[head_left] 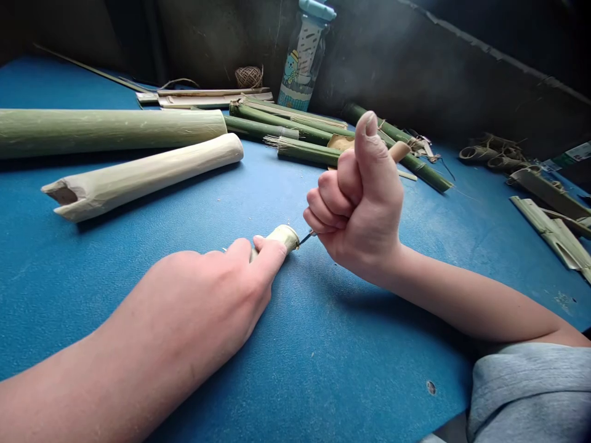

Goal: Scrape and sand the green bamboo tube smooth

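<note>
My left hand (221, 277) is closed around a short, pale bamboo tube (285, 235) and presses it to the blue table. The tube's round end points right, toward my other hand. My right hand (360, 191) forms a fist with the thumb raised, gripping a carving tool (305, 237). The tool's thin dark tip touches the rim of the tube's end, where small shavings show. What looks like its wooden handle end (399, 151) juts out behind the thumb; the fingers hide the middle.
A peeled bamboo tube (152, 175) with a notched end and a thick green one (111, 132) lie at left. Behind are several bamboo pieces (295, 129), a twine ball (249, 77) and a bottle (302, 61). Split bamboo (549, 231) lies at right on the blue table (369, 369).
</note>
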`<action>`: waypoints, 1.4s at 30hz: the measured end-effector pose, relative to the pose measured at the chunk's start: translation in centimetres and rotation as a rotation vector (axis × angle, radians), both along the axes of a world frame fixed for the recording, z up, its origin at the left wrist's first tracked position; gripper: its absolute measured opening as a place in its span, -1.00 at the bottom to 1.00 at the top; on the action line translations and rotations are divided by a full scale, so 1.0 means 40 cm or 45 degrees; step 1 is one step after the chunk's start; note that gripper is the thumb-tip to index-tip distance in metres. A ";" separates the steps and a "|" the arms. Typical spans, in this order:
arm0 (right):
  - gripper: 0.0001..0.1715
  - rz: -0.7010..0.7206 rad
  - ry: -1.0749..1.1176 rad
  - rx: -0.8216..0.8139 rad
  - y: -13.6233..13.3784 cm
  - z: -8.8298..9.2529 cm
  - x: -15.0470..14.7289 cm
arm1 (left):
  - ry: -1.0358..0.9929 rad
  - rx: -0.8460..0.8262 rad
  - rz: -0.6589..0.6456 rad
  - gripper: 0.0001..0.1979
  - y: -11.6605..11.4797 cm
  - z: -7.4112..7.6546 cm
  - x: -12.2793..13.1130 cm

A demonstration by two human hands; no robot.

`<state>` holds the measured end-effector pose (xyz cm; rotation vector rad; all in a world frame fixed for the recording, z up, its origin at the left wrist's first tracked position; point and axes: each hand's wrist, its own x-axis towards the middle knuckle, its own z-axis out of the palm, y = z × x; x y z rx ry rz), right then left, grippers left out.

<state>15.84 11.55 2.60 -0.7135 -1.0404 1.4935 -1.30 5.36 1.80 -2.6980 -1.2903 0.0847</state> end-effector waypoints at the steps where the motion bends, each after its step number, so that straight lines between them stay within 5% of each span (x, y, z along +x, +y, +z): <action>1: -0.19 0.008 0.000 -0.015 0.001 0.001 0.001 | 0.004 0.002 -0.002 -0.87 -0.001 0.000 -0.001; 12: -0.27 0.083 -0.142 0.001 0.005 0.003 -0.022 | 0.023 0.115 -0.076 -0.77 0.000 -0.013 -0.006; 17: -0.23 -0.031 -0.164 0.141 0.027 -0.001 0.004 | 0.122 -0.054 0.001 -0.71 0.003 -0.002 0.000; 23: -0.16 0.204 -0.017 0.108 -0.028 0.030 -0.018 | 0.182 -0.214 0.098 -0.61 0.007 0.007 0.010; 30: -0.16 0.098 -0.237 0.324 -0.011 -0.025 -0.007 | 0.175 -0.162 0.070 -0.54 0.004 -0.002 0.004; 36: -0.22 0.257 -0.111 0.296 -0.038 -0.005 0.000 | 0.184 -0.203 0.071 -0.57 0.005 0.003 0.007; 42: -0.21 0.221 -0.314 0.299 -0.040 -0.013 0.001 | 0.223 -0.283 0.136 -0.49 0.008 0.004 0.008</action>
